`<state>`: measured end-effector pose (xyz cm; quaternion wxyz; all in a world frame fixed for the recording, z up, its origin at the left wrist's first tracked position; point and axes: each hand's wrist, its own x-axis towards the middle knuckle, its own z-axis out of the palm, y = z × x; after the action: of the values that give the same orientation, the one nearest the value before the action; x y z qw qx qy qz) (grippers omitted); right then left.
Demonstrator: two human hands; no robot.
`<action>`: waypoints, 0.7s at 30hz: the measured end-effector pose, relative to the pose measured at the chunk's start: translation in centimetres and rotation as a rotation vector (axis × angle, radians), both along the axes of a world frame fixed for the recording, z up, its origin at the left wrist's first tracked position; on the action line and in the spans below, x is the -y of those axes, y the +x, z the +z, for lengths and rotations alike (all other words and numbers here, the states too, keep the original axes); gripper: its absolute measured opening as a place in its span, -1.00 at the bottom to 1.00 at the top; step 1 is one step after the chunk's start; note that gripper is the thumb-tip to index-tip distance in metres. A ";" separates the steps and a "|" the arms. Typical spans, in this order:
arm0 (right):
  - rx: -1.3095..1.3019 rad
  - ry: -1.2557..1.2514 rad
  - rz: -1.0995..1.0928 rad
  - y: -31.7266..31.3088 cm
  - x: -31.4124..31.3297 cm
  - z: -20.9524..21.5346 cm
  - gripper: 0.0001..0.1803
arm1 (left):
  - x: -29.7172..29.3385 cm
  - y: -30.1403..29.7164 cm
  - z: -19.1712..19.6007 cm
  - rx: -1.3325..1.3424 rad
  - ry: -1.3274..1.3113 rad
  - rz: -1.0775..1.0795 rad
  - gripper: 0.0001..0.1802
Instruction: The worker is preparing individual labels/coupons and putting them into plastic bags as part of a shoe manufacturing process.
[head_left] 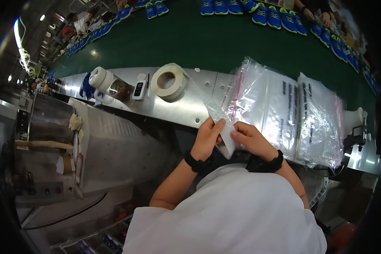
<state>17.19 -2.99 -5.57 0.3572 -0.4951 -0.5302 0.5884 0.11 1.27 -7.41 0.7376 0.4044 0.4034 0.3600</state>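
A strip of whitish labels [214, 111] runs from a thick roll [176, 89] on the metal ledge down to my hands. My left hand [207, 136] is closed on the strip from the left, thumb on top. From the right, my right hand [250, 137] pinches the same strip between thumb and fingers. Its loose end hangs folded below the fingers, in front of my white shirt. Just beyond my right hand lie stacks of clear plastic bags [253, 97] with dark print and reddish edges.
A green conveyor belt [156, 42] crosses beyond the ledge, carrying rows of blue shoes [267, 16]. Left of the roll stand a white handheld device [139, 88] and a lidded bottle [119, 88]. A grey machine [114, 144] is at left. Other people work across the belt.
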 end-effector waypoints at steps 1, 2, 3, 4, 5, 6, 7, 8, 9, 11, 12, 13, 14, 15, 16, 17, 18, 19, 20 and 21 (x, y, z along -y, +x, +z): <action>0.065 0.006 0.005 0.4 0.2 -0.2 -0.82 | -0.1 0.0 -0.1 0.002 0.002 0.001 -0.79; 0.129 0.013 0.010 0.8 0.5 -0.4 -0.83 | 0.1 -0.1 -0.2 -0.149 0.295 0.269 -0.79; 0.191 0.017 0.007 1.3 0.7 -0.7 -0.84 | 0.1 0.0 -0.1 -0.298 0.588 0.527 -0.78; 0.225 0.006 0.052 1.8 1.0 -1.3 -0.85 | 0.8 -0.8 0.6 -0.447 0.656 0.501 -0.74; 0.223 0.003 0.045 1.9 0.7 -1.3 -0.85 | 0.3 -0.9 0.7 -0.446 0.656 0.493 -0.74; 0.170 0.052 0.053 1.8 1.0 -1.1 -0.83 | 0.7 -1.2 0.9 -0.592 0.871 0.293 -0.74; 0.116 0.100 0.061 1.7 1.2 -1.1 -0.81 | 1.1 -1.3 1.0 -0.731 1.076 0.077 -0.73; 0.071 0.102 0.039 1.4 1.0 -1.3 -0.77 | 1.7 -1.0 0.9 -0.596 0.809 -0.063 -0.72; 0.072 0.101 0.043 1.3 1.0 -1.9 -0.77 | 2.1 -0.6 0.5 -0.597 0.807 -0.059 -0.72; -0.018 0.280 -0.016 1.0 0.3 -3.4 -0.79 | 2.2 0.1 -1.0 -0.331 0.528 -0.073 -0.72; -0.009 0.303 0.008 0.8 0.0 -2.6 -0.83 | 2.4 0.3 -1.1 -0.307 0.499 -0.052 -0.72; -0.010 0.304 0.003 0.6 -0.4 -2.4 -0.83 | 2.3 0.4 -1.0 -0.307 0.500 -0.056 -0.72; -0.038 0.157 -0.035 0.6 -0.8 -2.3 -0.85 | 2.1 0.5 -0.9 -0.292 0.485 -0.043 -0.71; -0.065 0.010 -0.069 0.6 -1.0 -2.2 -0.87 | 2.1 0.7 -0.8 -0.275 0.470 -0.025 -0.70; -0.062 0.012 -0.070 0.5 -1.1 -2.1 -0.87 | 2.2 0.8 -0.8 -0.272 0.472 -0.025 -0.70; -0.001 0.043 -0.068 0.4 -1.1 -2.1 -0.89 | 2.3 0.9 -0.9 -0.212 0.380 -0.007 -0.72; 0.057 0.072 -0.068 0.2 -1.0 -2.0 -0.90 | 2.4 0.9 -1.0 -0.154 0.287 0.010 -0.73; 0.058 0.072 -0.069 0.0 -1.1 -2.1 -0.90 | 2.1 0.9 -1.0 -0.154 0.287 0.009 -0.73; 0.165 0.231 -0.063 -0.2 -1.1 -2.2 -0.89 | 1.5 0.9 -1.0 -0.236 0.303 -0.003 -0.76; 0.272 0.389 -0.057 -0.3 -1.1 -2.2 -0.87 | 1.0 0.7 -0.9 -0.318 0.318 -0.017 -0.79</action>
<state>16.85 -1.91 -7.75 0.3878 -0.5065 -0.6625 0.3926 0.83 0.30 -8.28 0.5947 0.5708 0.4495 0.3443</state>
